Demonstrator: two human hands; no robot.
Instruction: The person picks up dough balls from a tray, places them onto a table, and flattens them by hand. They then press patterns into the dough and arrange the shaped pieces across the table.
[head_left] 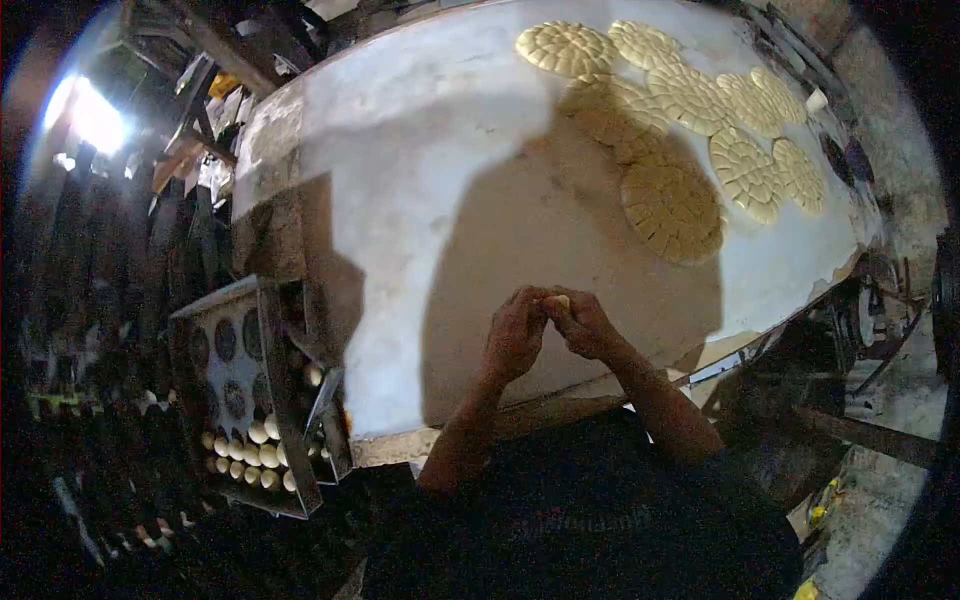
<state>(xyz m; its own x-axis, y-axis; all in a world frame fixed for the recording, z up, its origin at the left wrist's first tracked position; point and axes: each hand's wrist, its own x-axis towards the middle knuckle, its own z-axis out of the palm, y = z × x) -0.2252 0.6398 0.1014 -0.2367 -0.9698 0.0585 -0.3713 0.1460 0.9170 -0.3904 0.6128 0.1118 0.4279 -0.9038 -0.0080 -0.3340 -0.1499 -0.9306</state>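
Observation:
My left hand (513,335) and my right hand (583,326) meet over the near part of the table, fingers curled and pressed together. Between the fingertips shows a small pale piece of dough (563,300), mostly covered by the fingers. Beyond my hands, towards the far right, lie several flat dough rounds with scored, petal-like patterns. The nearest dough round (672,212) sits in my shadow; another dough round (566,49) lies at the far edge of the group.
The pale worktable (390,200) spreads out ahead of me. At its left stands a wooden tray (268,360) on its side, with several dough balls (270,455) in its lower part. Wooden beams (215,45) rise at the back left. Another beam (865,435) juts in at right.

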